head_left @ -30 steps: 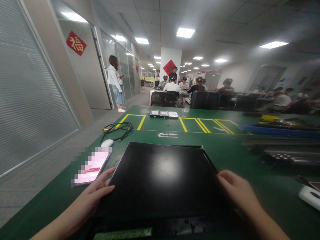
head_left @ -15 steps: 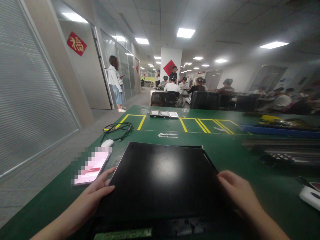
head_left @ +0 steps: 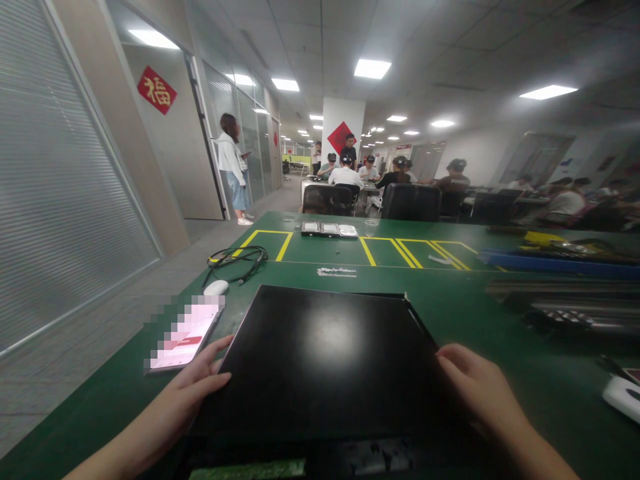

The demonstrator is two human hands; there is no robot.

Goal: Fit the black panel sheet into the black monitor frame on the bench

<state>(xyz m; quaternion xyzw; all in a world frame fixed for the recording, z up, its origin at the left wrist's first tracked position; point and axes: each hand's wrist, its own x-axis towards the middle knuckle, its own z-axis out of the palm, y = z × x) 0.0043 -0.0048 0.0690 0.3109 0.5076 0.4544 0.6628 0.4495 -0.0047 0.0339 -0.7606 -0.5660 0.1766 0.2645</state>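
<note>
A black LCD screen panel (head_left: 320, 360) with a glossy surface fills the lower middle of the view, reflecting a ceiling light. Part of a green circuit board (head_left: 250, 469) shows at its near edge. My left hand (head_left: 205, 373) grips the panel's left edge, thumb on top and fingers along the side. On the opposite edge, my right hand (head_left: 473, 373) is closed, its fingers mostly hidden beneath the panel. A phone (head_left: 187, 337) with a lit, partly blurred-out screen lies beside my left hand, and a white mouse (head_left: 216, 288) sits just beyond it.
On the green table (head_left: 280, 277), a black cable (head_left: 240, 263) lies coiled at left. Several hard drives (head_left: 329, 229) and a clear cup (head_left: 371, 227) stand at the far side. A blue tray (head_left: 560, 261) and metal parts (head_left: 565, 313) are at right, with a white device (head_left: 623, 398) nearer.
</note>
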